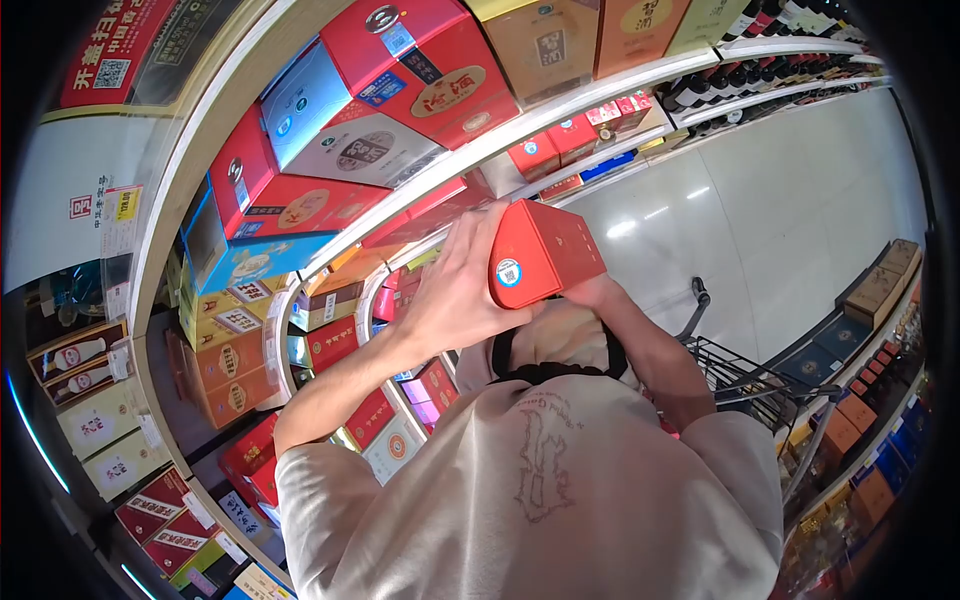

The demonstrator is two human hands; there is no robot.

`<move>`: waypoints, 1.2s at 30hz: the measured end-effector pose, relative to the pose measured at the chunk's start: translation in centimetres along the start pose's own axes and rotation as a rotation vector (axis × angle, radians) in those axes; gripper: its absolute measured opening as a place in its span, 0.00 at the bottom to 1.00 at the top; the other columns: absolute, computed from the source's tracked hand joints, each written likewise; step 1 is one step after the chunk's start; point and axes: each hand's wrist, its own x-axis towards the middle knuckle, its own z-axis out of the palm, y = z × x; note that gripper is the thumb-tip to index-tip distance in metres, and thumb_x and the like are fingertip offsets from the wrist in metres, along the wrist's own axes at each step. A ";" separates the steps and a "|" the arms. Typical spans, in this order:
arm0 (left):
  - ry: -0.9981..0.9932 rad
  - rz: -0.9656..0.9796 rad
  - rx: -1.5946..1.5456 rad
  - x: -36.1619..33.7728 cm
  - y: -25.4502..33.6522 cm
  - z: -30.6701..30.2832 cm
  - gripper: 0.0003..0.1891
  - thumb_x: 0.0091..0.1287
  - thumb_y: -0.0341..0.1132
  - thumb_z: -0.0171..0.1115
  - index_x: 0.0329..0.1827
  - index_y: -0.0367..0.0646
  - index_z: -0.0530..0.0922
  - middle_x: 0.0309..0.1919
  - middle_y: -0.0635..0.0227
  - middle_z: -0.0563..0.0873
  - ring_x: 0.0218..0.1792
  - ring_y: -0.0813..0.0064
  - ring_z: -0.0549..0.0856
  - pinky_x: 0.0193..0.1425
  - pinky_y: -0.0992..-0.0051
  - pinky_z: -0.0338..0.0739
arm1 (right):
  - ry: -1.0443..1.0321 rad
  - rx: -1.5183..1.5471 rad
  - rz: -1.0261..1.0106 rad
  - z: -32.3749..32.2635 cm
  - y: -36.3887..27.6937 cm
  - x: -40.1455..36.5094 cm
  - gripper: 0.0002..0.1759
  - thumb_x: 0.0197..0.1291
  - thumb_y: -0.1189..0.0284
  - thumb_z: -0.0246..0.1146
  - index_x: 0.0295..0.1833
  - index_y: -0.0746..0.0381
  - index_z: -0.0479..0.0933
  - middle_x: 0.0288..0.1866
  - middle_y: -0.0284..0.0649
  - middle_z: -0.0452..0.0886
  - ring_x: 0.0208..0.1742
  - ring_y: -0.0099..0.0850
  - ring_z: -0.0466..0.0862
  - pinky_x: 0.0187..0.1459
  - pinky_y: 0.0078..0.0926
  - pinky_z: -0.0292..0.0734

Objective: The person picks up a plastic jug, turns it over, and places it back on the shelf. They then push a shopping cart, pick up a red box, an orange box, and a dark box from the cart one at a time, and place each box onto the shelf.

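A red liquor gift box (550, 250) with a round blue-and-white QR sticker is held up in front of my chest. My left hand (462, 282) is closed around its left side, with the fingers over the top edge and the thumb along the bottom. At the lower right corner, my right hand (592, 292) grips the same box; most of its fingers are hidden behind it. Left of my hands, a shelf (400, 205) carries large red and silver boxes (425, 85), close to my left fingers.
A shopping cart (750, 375) stands on the tiled floor (700, 220) to my right. Lower shelves hold more boxes (345, 345). Wine bottles (700, 85) lie on racks at the upper right. More boxed goods (850, 320) line the far right side.
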 end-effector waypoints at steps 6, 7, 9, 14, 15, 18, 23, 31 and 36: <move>-0.043 -0.025 0.084 -0.2 -0.4 1.6 0.61 0.51 0.44 0.86 0.85 0.38 0.55 0.67 0.46 0.73 0.70 0.45 0.76 0.75 0.52 0.75 | -0.043 -0.223 -0.043 -0.4 -1.2 -0.8 0.33 0.76 0.75 0.64 0.83 0.59 0.64 0.81 0.39 0.71 0.78 0.32 0.74 0.75 0.35 0.75; -0.064 -0.066 0.077 -0.3 -0.4 1.7 0.62 0.52 0.46 0.86 0.85 0.37 0.54 0.67 0.46 0.73 0.69 0.44 0.77 0.74 0.52 0.76 | -0.041 -0.214 -0.053 -0.4 -1.4 -1.1 0.33 0.76 0.75 0.64 0.83 0.59 0.64 0.81 0.39 0.71 0.78 0.32 0.74 0.75 0.35 0.75; -0.097 -0.098 0.075 -0.4 -0.4 1.9 0.62 0.52 0.47 0.86 0.85 0.36 0.54 0.67 0.45 0.74 0.69 0.42 0.77 0.73 0.51 0.77 | -0.062 -0.785 -0.123 -0.2 -1.9 -2.5 0.31 0.81 0.66 0.59 0.84 0.58 0.62 0.82 0.41 0.71 0.79 0.33 0.74 0.76 0.38 0.73; -0.120 -0.142 0.205 -0.5 -1.0 3.4 0.62 0.53 0.50 0.84 0.85 0.34 0.54 0.70 0.44 0.72 0.70 0.43 0.78 0.71 0.51 0.80 | -0.013 0.182 0.074 -1.3 -1.3 -4.4 0.37 0.83 0.45 0.44 0.86 0.55 0.60 0.83 0.38 0.70 0.81 0.35 0.71 0.79 0.44 0.65; -0.124 -0.173 0.212 -0.2 -1.2 3.8 0.62 0.53 0.50 0.85 0.85 0.34 0.55 0.70 0.43 0.72 0.70 0.43 0.78 0.71 0.51 0.80 | 0.088 0.418 0.216 -0.9 -1.8 -4.4 0.40 0.82 0.39 0.40 0.86 0.54 0.60 0.83 0.37 0.70 0.81 0.35 0.71 0.80 0.47 0.62; -0.085 -0.161 0.180 0.6 -2.0 4.5 0.62 0.51 0.48 0.86 0.84 0.34 0.56 0.70 0.41 0.72 0.70 0.40 0.78 0.72 0.50 0.79 | 0.244 0.194 0.201 -0.1 -1.2 -4.6 0.38 0.82 0.38 0.40 0.84 0.49 0.63 0.84 0.32 0.70 0.82 0.33 0.69 0.79 0.51 0.61; -0.007 -0.098 0.302 0.6 -3.3 7.1 0.61 0.48 0.43 0.87 0.83 0.35 0.58 0.68 0.42 0.75 0.67 0.38 0.79 0.70 0.49 0.80 | 0.275 0.152 0.209 -3.0 1.3 -1.4 0.41 0.77 0.36 0.49 0.83 0.50 0.63 0.81 0.33 0.73 0.76 0.34 0.75 0.77 0.53 0.64; -0.037 -0.078 0.297 2.2 -8.4 11.9 0.59 0.49 0.35 0.84 0.85 0.36 0.56 0.71 0.44 0.70 0.71 0.41 0.74 0.71 0.51 0.79 | 0.608 0.477 0.065 -6.6 6.7 6.5 0.33 0.76 0.42 0.58 0.74 0.53 0.75 0.70 0.36 0.83 0.71 0.32 0.82 0.75 0.48 0.72; -0.064 0.003 0.346 3.2 -10.4 14.2 0.59 0.48 0.32 0.84 0.85 0.38 0.57 0.72 0.46 0.69 0.74 0.42 0.70 0.68 0.52 0.82 | 0.527 0.504 0.281 -8.3 5.9 9.3 0.36 0.81 0.39 0.44 0.75 0.54 0.73 0.74 0.40 0.80 0.72 0.40 0.81 0.75 0.50 0.75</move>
